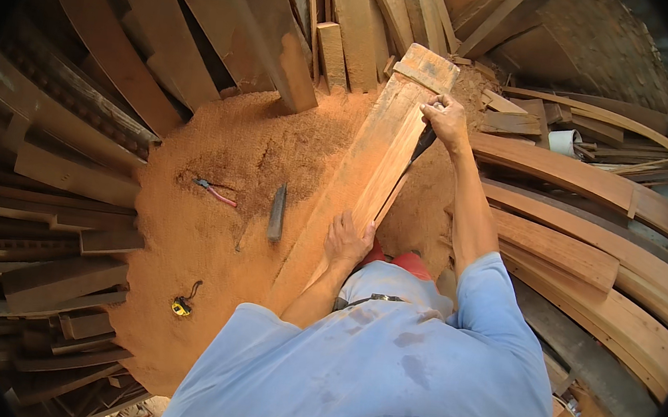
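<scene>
A long, thick wooden plank [367, 159] slants away from me over the sawdust, with a short crosspiece [420, 78] near its far end. My left hand [347, 238] rests on the plank's near part, fingers stretched out. Farther up, my right hand [445, 116] is at the plank's right edge, its fingers closed together. Whatever they pinch is too small or hidden to name. Just below that hand, a dark object [424, 142] shows partly beside the plank's edge. Left of the plank lie red-handled pliers [215, 191], a flat dark grey bar [276, 213] and a yellow tape measure [181, 306].
Reddish sawdust [178, 242] covers the ground around the plank. Boards [154, 30] lean at the far left, and more timber [62, 275] is stacked along the left. Long beams [579, 248] lie close on my right. A white cylindrical thing [564, 141] sits among the offcuts.
</scene>
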`<state>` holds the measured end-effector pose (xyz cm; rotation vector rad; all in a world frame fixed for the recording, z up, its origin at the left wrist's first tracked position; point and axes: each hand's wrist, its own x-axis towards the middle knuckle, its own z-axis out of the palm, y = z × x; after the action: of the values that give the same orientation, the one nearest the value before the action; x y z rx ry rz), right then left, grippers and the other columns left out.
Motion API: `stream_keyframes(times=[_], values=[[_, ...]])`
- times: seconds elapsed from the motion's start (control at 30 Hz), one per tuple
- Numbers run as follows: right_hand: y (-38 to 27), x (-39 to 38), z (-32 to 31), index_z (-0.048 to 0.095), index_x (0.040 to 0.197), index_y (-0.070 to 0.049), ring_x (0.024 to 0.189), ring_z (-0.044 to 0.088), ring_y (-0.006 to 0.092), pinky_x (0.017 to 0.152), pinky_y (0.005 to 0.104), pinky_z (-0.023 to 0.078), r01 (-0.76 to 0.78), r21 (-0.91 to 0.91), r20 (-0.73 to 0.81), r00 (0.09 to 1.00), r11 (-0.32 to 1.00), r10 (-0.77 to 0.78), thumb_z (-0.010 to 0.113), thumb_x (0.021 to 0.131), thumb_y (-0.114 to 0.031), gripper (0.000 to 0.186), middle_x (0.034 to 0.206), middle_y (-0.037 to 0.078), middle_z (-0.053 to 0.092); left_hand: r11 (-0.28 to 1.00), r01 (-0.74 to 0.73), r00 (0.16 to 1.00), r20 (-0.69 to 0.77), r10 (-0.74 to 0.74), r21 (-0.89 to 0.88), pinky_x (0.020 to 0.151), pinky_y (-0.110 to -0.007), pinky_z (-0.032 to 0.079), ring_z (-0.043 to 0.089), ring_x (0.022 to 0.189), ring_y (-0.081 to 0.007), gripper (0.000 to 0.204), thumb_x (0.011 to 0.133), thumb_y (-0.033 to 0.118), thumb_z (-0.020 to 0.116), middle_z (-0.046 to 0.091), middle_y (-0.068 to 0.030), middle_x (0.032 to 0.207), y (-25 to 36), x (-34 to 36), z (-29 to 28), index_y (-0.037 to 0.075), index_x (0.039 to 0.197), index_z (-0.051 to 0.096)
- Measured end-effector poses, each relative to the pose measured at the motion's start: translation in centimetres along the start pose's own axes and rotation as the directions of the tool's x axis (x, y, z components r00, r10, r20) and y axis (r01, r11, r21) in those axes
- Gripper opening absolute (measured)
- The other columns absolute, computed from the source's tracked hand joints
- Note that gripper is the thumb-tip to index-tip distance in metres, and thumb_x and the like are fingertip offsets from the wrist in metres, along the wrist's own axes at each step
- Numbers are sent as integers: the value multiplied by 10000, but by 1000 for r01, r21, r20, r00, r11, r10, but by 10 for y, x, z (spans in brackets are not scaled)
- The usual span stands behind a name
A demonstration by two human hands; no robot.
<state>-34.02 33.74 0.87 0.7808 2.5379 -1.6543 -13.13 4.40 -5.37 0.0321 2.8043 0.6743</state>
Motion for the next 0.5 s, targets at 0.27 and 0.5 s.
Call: stream_keyframes(times=[0.27, 0.5], values=[[-3, -103, -5, 564, 918, -83, 721, 595, 135, 652, 335, 513, 306, 135, 39, 949, 942, -314, 771, 890, -172, 226, 779, -20, 573, 997, 74, 996, 37, -75, 34, 910, -569, 538, 658, 1070, -467, 643, 903, 560, 696, 648, -255, 1160, 9, 1, -4, 25, 1239, 578], [11, -119, -1, 574, 923, -70, 720, 597, 191, 652, 369, 511, 404, 32, -33, 915, 914, -403, 750, 854, -79, 189, 780, 65, 584, 969, 179, 973, 115, -200, 169, 908, -598, 526, 676, 1062, -482, 620, 937, 587, 626, 681, -273, 1171, 3, 4, -1, 38, 1224, 593]])
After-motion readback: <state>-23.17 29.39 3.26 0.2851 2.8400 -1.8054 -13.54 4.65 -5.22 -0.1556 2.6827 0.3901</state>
